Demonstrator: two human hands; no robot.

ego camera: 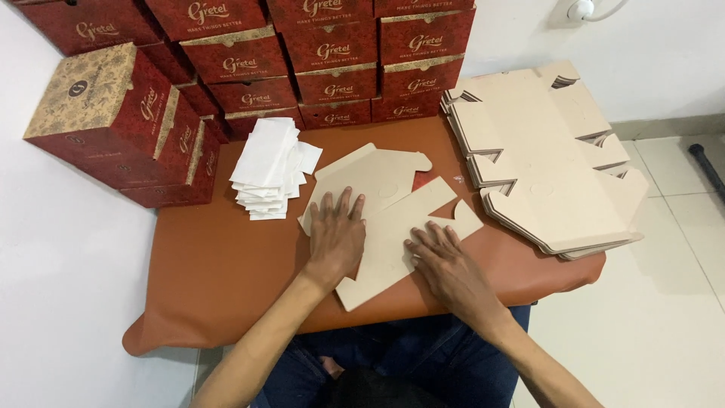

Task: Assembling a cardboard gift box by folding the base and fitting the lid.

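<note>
Behind hands (393, 245), flat tan carton (393, 208), red boxes (325, 53)

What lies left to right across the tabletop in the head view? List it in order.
Dark red assembled cardboard boxes with gold patterned lids → stack of white folded paper sheets → left hand → right hand → tall pile of flat tan cardboard box blanks.

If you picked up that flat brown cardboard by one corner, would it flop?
The flat cardboard blank would probably bend along its fold lines, since both hands press it flat. It looks thin, so likely light. It might slide on the smooth brown table cover.
</note>
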